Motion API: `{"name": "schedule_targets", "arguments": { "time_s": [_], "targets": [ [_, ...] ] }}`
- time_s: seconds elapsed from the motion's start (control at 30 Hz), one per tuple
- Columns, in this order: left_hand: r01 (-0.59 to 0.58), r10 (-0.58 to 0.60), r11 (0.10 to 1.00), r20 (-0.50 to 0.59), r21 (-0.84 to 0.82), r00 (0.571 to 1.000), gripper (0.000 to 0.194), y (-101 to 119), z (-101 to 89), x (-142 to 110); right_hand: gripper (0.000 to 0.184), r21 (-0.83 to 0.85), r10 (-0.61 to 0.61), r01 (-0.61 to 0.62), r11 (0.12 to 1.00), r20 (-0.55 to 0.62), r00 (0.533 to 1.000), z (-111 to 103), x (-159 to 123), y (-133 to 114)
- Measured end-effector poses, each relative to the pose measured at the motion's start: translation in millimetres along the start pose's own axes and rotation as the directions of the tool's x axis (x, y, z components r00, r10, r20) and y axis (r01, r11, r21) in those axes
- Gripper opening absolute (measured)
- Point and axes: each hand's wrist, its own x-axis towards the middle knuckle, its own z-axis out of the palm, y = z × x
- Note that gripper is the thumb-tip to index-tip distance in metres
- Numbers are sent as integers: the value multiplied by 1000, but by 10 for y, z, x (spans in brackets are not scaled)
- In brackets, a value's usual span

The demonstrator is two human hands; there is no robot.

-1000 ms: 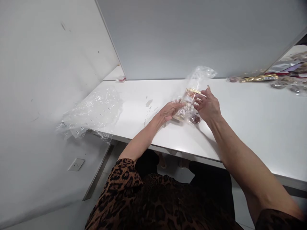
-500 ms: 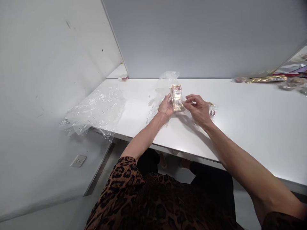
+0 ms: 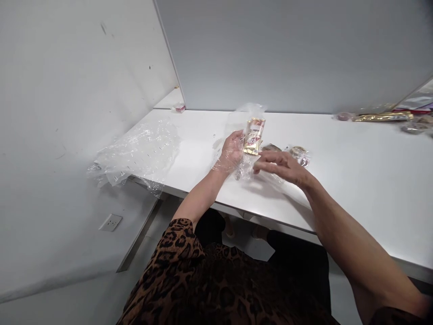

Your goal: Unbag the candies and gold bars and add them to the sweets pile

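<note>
My left hand [image 3: 232, 149] is closed around the side of a clear plastic bag [image 3: 246, 172], holding it above the white table. Gold sachets with red and white print [image 3: 254, 136] show in the bag, stacked and tilted slightly. Just right of the bag's lower end is my right hand [image 3: 279, 166], its fingers drawn together and bent. What its fingertips hold, if anything, is too small to make out. Behind and beside that hand lie small clear packs with brownish contents, one pack [image 3: 299, 155] to the right, another brown pack [image 3: 271, 148] partly hidden by the fingers.
A pile of clear plastic bags [image 3: 145, 151] overhangs the table's left front edge by the wall. A small pink-and-white box [image 3: 179, 108] sits at the back left. Along the back right lie long gold packaging [image 3: 384, 117] and more wrapped packs [image 3: 419, 125]. A grey panel [image 3: 287, 54] rises behind.
My right hand has moved down and slightly right, away from the sachets' lower edge. The sachets have tilted, and their printed face shows more clearly. My left hand keeps its hold.
</note>
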Motion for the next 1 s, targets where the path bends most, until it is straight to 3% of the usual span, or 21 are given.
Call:
{"name": "schedule_targets", "arguments": {
  "time_s": [0.07,0.13,0.2,0.23,0.4,0.5,0.6,0.7,0.8,1.0],
  "targets": [
    [-1,-2,996,37,88,999,24,-45,9,36,42,174,92,-53,983,-229,969,4,28,25],
    [-11,6,994,45,111,999,22,-96,58,57,42,251,139,-22,968,-458,878,22,83,110],
    [-35,29,992,51,123,998,20,-145,123,56,44,263,175,-23,964,-571,802,45,141,214],
    [-52,47,992,52,119,998,19,-167,155,46,48,279,203,-40,959,-585,785,58,163,260],
    [-67,61,995,69,80,996,24,-187,250,-70,78,429,328,-103,898,-494,805,131,199,334],
    [-52,43,996,117,72,992,27,-138,273,-133,85,503,361,-83,860,-488,795,144,211,327],
    [-72,66,997,131,40,989,23,-81,281,-156,80,584,402,-35,811,-513,758,114,243,364],
    [-81,80,997,112,7,991,27,-21,279,-164,62,601,392,42,798,-572,721,60,278,435],
    [-77,77,997,114,-7,991,31,25,282,-186,48,617,425,29,786,-574,700,17,291,482],
    [-48,48,999,121,-3,992,33,23,311,-221,58,668,465,-101,738,-394,793,53,239,354]
  ]
}}
